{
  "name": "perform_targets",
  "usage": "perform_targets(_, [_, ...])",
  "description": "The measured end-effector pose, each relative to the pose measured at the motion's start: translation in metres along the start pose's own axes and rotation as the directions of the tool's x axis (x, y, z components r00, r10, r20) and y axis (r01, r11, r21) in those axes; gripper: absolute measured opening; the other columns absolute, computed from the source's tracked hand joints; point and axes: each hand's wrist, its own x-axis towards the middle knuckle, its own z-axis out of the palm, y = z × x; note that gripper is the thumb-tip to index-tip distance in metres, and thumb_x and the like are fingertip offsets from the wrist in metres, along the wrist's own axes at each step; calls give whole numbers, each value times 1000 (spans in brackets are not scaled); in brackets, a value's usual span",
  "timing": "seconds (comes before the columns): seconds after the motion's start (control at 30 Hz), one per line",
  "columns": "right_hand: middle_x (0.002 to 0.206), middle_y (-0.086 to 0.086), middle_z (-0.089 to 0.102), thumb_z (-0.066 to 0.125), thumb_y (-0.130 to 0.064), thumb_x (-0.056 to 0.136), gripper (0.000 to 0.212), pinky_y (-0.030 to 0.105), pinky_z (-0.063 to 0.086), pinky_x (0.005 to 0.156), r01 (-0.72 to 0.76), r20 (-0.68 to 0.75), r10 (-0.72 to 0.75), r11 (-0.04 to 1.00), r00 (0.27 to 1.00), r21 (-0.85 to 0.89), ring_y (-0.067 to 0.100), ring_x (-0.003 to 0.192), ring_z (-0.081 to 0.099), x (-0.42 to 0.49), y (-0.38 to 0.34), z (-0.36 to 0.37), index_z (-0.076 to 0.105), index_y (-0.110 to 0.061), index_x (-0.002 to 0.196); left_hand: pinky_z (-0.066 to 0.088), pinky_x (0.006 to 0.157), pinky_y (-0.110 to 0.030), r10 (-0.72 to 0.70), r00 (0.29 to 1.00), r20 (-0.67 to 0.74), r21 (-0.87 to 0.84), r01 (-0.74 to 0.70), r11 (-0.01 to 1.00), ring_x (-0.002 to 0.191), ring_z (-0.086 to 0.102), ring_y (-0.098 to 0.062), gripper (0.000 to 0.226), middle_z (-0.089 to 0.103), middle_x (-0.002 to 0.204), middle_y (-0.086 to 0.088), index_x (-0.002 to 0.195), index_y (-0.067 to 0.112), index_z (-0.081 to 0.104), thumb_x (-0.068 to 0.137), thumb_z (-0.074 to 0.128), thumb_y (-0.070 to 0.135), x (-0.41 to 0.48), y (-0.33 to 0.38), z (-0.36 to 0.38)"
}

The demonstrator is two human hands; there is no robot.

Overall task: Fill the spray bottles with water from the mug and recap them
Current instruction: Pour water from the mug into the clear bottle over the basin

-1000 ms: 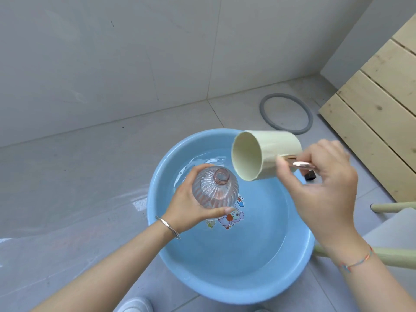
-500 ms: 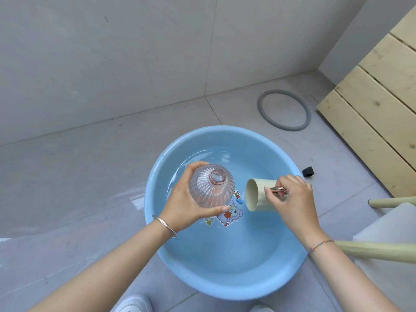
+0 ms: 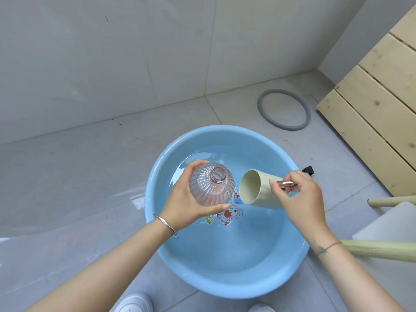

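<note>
A person's left hand (image 3: pixel 186 206) curled round the belly of a clear, ribbed, round spray bottle (image 3: pixel 210 188), uncapped, above a blue plastic basin (image 3: pixel 225 287) of water. The right hand (image 3: pixel 301 199) pinched the rose-gold handle of a cream cylindrical mug (image 3: pixel 256 191) tipped just beside it. The bottle looked slippery and possibly fragile; its ribbed belly seemed the surest hold.

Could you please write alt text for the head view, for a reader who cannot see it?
The left hand grips an uncapped, ribbed clear bottle and the right hand holds a cream mug by its handle, tipped sideways with its mouth toward the bottle, both over a blue basin on a tiled floor.
</note>
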Motion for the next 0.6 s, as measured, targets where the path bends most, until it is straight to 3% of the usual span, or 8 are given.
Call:
perform_targets(0.13, [66, 16, 53, 74, -15, 82, 36, 13, 33, 57, -69, -63, 86, 968, 994, 240, 7, 60, 43, 2, -30, -22, 46, -4, 63, 42, 100, -18, -2, 1000, 3, 35, 2, 999, 115, 57, -3, 91, 58, 118, 22, 124, 29, 46, 49, 95, 40, -2, 1, 1])
perform_targets(0.27, [61, 7, 48, 69, -34, 78, 36, 14, 31, 58, 31, -150, 19, 946, 989, 322, 3, 57, 40, 3, -65, -40, 43, -18, 60, 41, 99, -15, 2, 1000, -2, 41, -2, 999, 113, 58, -2, 89, 59, 117, 22, 123, 30, 47, 49, 94, 39, -1, 2, 2])
perform_targets(0.47, [61, -1, 37, 67, -30, 81, 35, 20, 30, 61, 258, -210, -217, 946, 953, 196, 18, 64, 40, 2, -93, -49, 42, -14, 62, 40, 95, -10, 4, 1000, 4, 35, -4, 999, 111, 58, 1, 89, 59, 116, 26, 123, 32, 47, 48, 94, 39, 0, 7, 4])
perform_targets(0.6, [62, -8, 38, 67, -26, 82, 34, 25, 29, 65, 410, -221, -395, 912, 891, 21, 14, 65, 34, 1, -101, -49, 46, -9, 61, 42, 94, -12, -3, 1000, 8, 34, 3, 999, 109, 59, 0, 90, 60, 116, 23, 125, 28, 47, 49, 95, 36, 1, 8, 6])
